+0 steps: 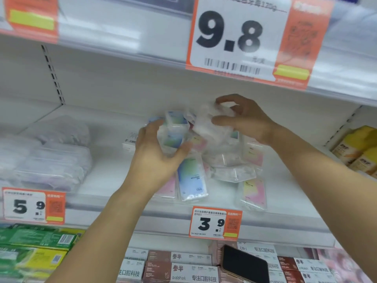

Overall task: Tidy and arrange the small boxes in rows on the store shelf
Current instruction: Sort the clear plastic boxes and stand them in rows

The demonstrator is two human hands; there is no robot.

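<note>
A shop, with white shelves stacked one above another. Big price tags clipped along the shelf edges: a white and orange one up top reading 9.8 with a barcode under the number, another reading 5.9 at the left, and one reading 3.9 in the middle. Many of the same small boxes in clear wrap piled on the middle shelf. Rows of brown and white boxes lined up below, green and yellow packs beside them at the left, and yellow packs on the right. Lots of the same goods, each kind with its own price.
</note>
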